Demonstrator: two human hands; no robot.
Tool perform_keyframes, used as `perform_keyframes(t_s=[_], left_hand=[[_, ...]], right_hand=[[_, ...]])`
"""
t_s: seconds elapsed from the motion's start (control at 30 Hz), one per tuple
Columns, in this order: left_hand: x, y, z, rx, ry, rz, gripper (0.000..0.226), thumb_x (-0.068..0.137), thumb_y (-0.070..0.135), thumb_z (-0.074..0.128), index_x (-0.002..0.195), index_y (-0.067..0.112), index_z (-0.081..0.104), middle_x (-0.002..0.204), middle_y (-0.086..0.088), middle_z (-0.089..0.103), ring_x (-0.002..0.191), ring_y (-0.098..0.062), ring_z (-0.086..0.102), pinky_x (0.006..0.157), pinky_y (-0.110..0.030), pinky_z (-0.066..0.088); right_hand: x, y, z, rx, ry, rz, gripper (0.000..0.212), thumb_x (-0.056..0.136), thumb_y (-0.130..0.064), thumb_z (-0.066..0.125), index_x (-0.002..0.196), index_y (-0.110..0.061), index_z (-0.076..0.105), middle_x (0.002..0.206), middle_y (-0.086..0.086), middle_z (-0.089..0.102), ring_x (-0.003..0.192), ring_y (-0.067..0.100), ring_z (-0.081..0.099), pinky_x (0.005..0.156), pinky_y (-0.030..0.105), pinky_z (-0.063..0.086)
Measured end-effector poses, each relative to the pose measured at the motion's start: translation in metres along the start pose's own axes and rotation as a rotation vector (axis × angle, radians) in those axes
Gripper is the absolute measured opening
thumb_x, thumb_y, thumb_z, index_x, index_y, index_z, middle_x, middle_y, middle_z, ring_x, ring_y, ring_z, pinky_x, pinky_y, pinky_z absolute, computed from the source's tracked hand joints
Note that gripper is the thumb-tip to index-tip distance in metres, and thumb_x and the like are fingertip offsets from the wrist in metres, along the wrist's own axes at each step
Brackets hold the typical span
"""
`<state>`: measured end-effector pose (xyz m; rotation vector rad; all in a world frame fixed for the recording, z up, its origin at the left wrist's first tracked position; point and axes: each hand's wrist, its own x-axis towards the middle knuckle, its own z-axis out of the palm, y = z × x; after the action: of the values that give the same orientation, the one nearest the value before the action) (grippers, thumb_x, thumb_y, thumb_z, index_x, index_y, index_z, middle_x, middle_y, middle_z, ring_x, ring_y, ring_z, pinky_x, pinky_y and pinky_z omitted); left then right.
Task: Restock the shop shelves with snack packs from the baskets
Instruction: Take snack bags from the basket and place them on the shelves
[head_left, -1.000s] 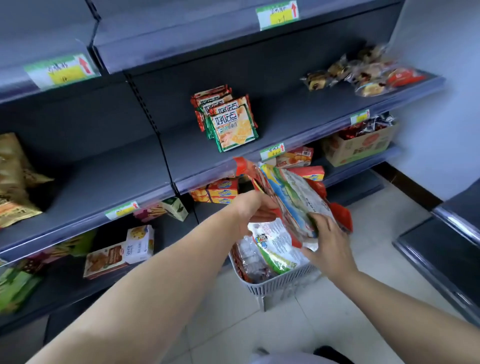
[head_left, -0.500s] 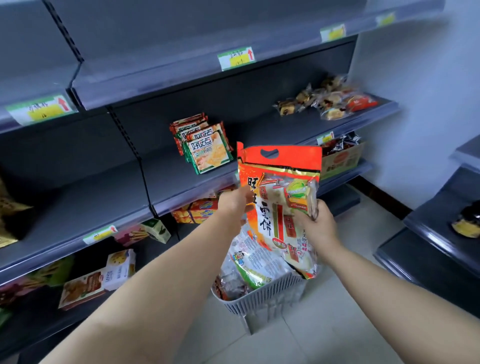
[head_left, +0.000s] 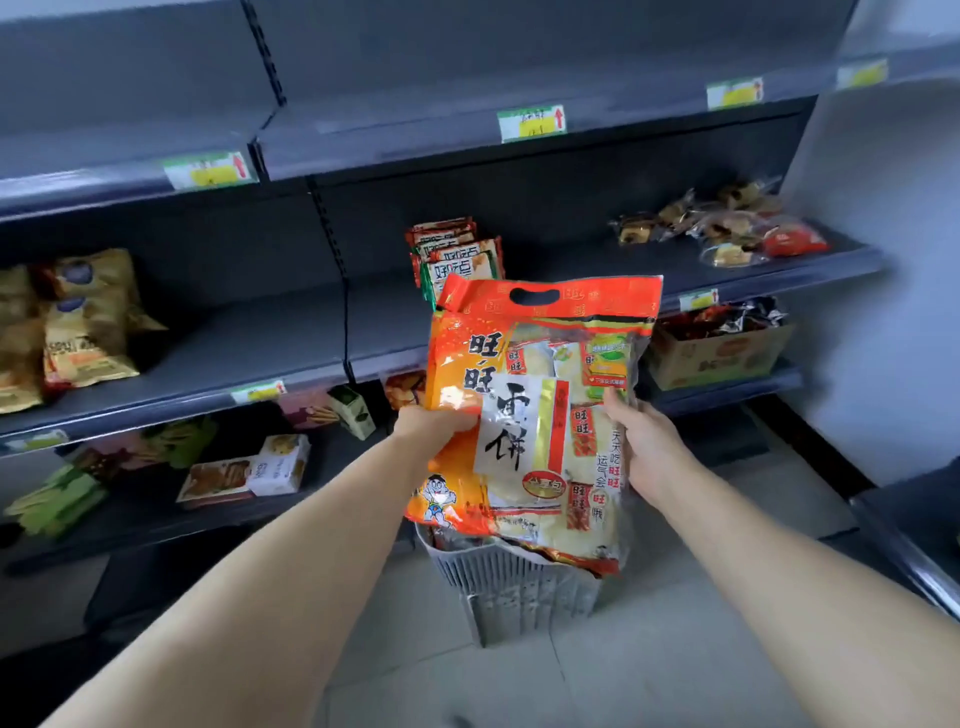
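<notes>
A large orange and red rice cracker bag (head_left: 540, 415) with a handle hole is held upright in front of the dark grey shelves. My left hand (head_left: 431, 428) grips its left edge. My right hand (head_left: 647, 449) grips its right edge. Below the bag, on the floor, stands the grey plastic basket (head_left: 519, 582), its contents mostly hidden by the bag. Behind the bag the middle shelf (head_left: 291, 338) carries a stack of green and red cracker packs (head_left: 457, 254).
Golden snack bags (head_left: 78, 322) sit at the left of the middle shelf, wrapped pastries (head_left: 722, 223) at its right. A cardboard box (head_left: 722, 353) of packets stands on the lower right shelf, small boxes (head_left: 244, 473) on the lower left. Another shelf unit (head_left: 914, 530) juts in at right.
Both hands lifted the big bag out of the basket and turned it upright, then raised it a little more toward the shelves. The view has tilted up and shifted left.
</notes>
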<state>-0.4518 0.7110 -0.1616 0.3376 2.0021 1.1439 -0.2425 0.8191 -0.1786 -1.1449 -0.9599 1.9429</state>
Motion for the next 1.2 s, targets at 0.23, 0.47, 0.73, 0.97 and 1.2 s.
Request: perform_keyframes(t_s=[0.23, 0.47, 0.73, 0.97, 1.2], left_hand=[[-0.046, -0.031, -0.076, -0.131, 0.189, -0.007, 0.055, 0.076, 0.039, 0.083, 0.114, 0.009, 0.058, 0.109, -0.007, 0.069, 0.097, -0.026, 0.066, 0.079, -0.037, 0.05], [-0.066, -0.062, -0.172, -0.292, 0.532, 0.142, 0.042, 0.084, 0.036, 0.076, 0.11, 0.011, 0.057, 0.109, -0.008, 0.067, 0.098, -0.027, 0.065, 0.09, -0.043, 0.054], [-0.07, -0.075, -0.315, -0.397, 0.679, 0.221, 0.041, 0.085, 0.04, 0.073, 0.112, 0.011, 0.06, 0.103, -0.006, 0.069, 0.093, -0.025, 0.067, 0.084, -0.042, 0.056], [-0.069, -0.062, -0.454, -0.435, 0.785, 0.339, 0.045, 0.086, 0.042, 0.072, 0.117, 0.013, 0.055, 0.105, -0.004, 0.066, 0.093, -0.023, 0.065, 0.085, -0.043, 0.055], [-0.067, -0.012, -0.576, -0.435, 0.884, 0.456, 0.04, 0.087, 0.042, 0.071, 0.111, 0.014, 0.055, 0.1, -0.004, 0.066, 0.088, -0.022, 0.064, 0.078, -0.04, 0.055]], right_hand=[[-0.015, -0.009, 0.071, -0.185, -0.186, 0.058, 0.031, 0.088, -0.033, 0.069, 0.106, -0.009, 0.062, 0.092, 0.011, 0.074, 0.073, 0.025, 0.074, 0.063, 0.041, 0.058], [-0.06, 0.016, 0.186, -0.607, -0.406, -0.23, 0.07, 0.09, -0.033, 0.067, 0.146, -0.033, 0.026, 0.138, -0.002, 0.05, 0.121, 0.022, 0.051, 0.097, 0.041, 0.041], [-0.12, 0.07, 0.317, -0.89, -0.311, -0.672, 0.075, 0.097, -0.018, 0.055, 0.155, -0.021, 0.009, 0.148, 0.005, 0.026, 0.128, 0.02, 0.043, 0.093, 0.026, 0.038], [-0.145, 0.093, 0.454, -0.876, -0.318, -0.792, 0.077, 0.095, -0.029, 0.057, 0.154, -0.037, 0.007, 0.139, 0.003, 0.034, 0.117, 0.02, 0.049, 0.083, 0.031, 0.048], [-0.165, 0.086, 0.584, -0.669, -0.359, -0.828, 0.064, 0.094, -0.016, 0.062, 0.147, -0.03, 0.03, 0.141, 0.002, 0.033, 0.108, 0.013, 0.05, 0.075, 0.023, 0.046]])
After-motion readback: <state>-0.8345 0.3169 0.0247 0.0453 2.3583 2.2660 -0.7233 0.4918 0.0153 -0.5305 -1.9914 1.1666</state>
